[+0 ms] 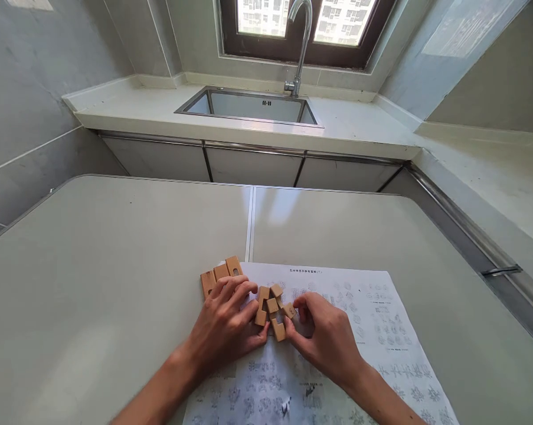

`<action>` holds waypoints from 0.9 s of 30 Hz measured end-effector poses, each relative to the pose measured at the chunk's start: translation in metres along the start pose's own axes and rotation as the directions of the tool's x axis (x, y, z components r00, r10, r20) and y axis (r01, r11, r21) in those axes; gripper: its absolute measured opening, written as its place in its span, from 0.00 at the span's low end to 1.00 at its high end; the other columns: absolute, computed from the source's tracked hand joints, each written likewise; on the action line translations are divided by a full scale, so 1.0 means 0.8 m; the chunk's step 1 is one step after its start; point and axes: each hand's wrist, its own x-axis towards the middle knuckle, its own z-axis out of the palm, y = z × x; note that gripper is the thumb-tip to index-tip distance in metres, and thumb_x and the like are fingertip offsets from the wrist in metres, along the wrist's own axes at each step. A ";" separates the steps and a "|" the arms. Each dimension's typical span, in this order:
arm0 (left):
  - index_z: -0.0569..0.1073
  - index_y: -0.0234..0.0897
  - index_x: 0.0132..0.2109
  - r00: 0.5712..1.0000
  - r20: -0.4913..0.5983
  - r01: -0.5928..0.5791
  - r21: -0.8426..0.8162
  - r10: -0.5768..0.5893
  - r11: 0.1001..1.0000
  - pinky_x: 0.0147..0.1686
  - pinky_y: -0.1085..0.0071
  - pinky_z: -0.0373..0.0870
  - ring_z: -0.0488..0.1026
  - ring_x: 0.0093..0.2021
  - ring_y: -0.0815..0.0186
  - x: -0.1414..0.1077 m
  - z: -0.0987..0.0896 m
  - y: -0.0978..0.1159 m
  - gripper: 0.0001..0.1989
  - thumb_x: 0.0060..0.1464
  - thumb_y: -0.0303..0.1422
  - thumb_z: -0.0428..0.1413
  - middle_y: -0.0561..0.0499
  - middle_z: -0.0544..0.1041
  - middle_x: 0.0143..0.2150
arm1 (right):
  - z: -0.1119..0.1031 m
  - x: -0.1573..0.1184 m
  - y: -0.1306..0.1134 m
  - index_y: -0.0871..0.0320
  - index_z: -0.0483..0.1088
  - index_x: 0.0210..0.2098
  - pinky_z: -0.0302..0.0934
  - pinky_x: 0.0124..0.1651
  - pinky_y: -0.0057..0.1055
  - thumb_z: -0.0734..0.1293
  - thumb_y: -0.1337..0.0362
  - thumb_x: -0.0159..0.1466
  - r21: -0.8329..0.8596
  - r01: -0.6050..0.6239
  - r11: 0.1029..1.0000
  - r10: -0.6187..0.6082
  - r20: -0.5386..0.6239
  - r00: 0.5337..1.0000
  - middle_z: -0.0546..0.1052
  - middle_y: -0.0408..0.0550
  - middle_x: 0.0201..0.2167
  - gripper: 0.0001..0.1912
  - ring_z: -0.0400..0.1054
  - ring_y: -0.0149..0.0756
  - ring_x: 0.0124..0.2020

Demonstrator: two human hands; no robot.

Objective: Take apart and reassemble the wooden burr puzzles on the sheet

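A loose cluster of notched wooden puzzle pieces (272,306) sits on a printed paper sheet, between my two hands. My left hand (226,319) is closed at the cluster's left side, its curled fingers and thumb against an upright notched piece (261,316). From the right, my right hand (326,327) pinches a small wooden piece (289,310) between thumb and index finger. Beyond my left knuckles stand larger wooden blocks (221,272) in a slanted row, partly hidden by that hand. Rows of small puzzle drawings cover the sheet (363,289).
The pale folding table (115,248) has a seam down its middle. Past its far edge are a white counter (350,121), a steel-rimmed sink (244,120) and a tall curved faucet (302,53) before a window. A metal rail (470,230) runs along the right counter.
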 end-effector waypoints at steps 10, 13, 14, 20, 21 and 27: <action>0.72 0.39 0.38 0.999 0.045 0.026 -0.107 -0.021 0.994 0.54 0.55 0.73 0.75 0.52 0.52 0.002 -0.005 0.003 0.09 0.51 0.32 0.63 0.45 0.79 0.45 | -0.005 0.000 -0.005 0.54 0.66 0.44 0.62 0.29 0.29 0.70 0.61 0.62 0.100 0.084 0.992 -0.089 0.047 0.995 0.71 0.40 0.28 0.13 0.68 0.33 0.25; 0.68 0.40 0.36 0.997 0.044 0.062 -0.125 -0.057 0.990 0.53 0.56 0.73 0.75 0.51 0.53 0.003 -0.007 0.004 0.09 0.49 0.30 0.62 0.45 0.78 0.45 | -0.006 0.001 -0.006 0.54 0.66 0.51 0.64 0.31 0.30 0.74 0.60 0.59 0.120 0.136 0.983 -0.146 0.079 0.986 0.73 0.40 0.30 0.23 0.70 0.35 0.27; 0.67 0.40 0.36 0.997 0.041 0.070 -0.132 -0.065 0.989 0.53 0.56 0.73 0.74 0.51 0.53 0.003 -0.008 0.004 0.10 0.49 0.29 0.62 0.45 0.78 0.45 | -0.007 0.001 -0.007 0.54 0.66 0.52 0.64 0.31 0.30 0.75 0.59 0.58 0.119 0.153 0.981 -0.163 0.088 0.983 0.74 0.41 0.31 0.26 0.70 0.36 0.28; 0.68 0.41 0.36 0.997 0.027 0.079 -0.135 -0.076 0.988 0.52 0.57 0.74 0.75 0.51 0.53 0.004 -0.008 0.004 0.08 0.54 0.31 0.61 0.45 0.78 0.46 | -0.007 0.003 -0.004 0.54 0.67 0.51 0.63 0.31 0.31 0.74 0.60 0.63 0.052 0.197 0.979 -0.202 0.131 0.971 0.77 0.44 0.32 0.19 0.73 0.38 0.29; 0.69 0.41 0.36 0.997 0.025 0.078 -0.132 -0.075 0.988 0.52 0.56 0.74 0.75 0.51 0.53 0.003 -0.008 0.003 0.07 0.55 0.31 0.61 0.45 0.78 0.46 | -0.007 0.003 -0.003 0.54 0.67 0.50 0.63 0.31 0.31 0.73 0.60 0.64 0.045 0.195 0.980 -0.199 0.133 0.971 0.77 0.44 0.32 0.17 0.73 0.38 0.29; 0.70 0.40 0.36 0.998 0.022 0.055 -0.115 -0.053 0.992 0.53 0.56 0.73 0.74 0.53 0.53 0.000 -0.003 0.000 0.07 0.58 0.30 0.62 0.45 0.78 0.47 | -0.005 0.003 -0.003 0.54 0.68 0.47 0.62 0.32 0.31 0.74 0.60 0.65 0.034 0.169 0.985 -0.172 0.112 0.979 0.77 0.44 0.32 0.14 0.72 0.37 0.29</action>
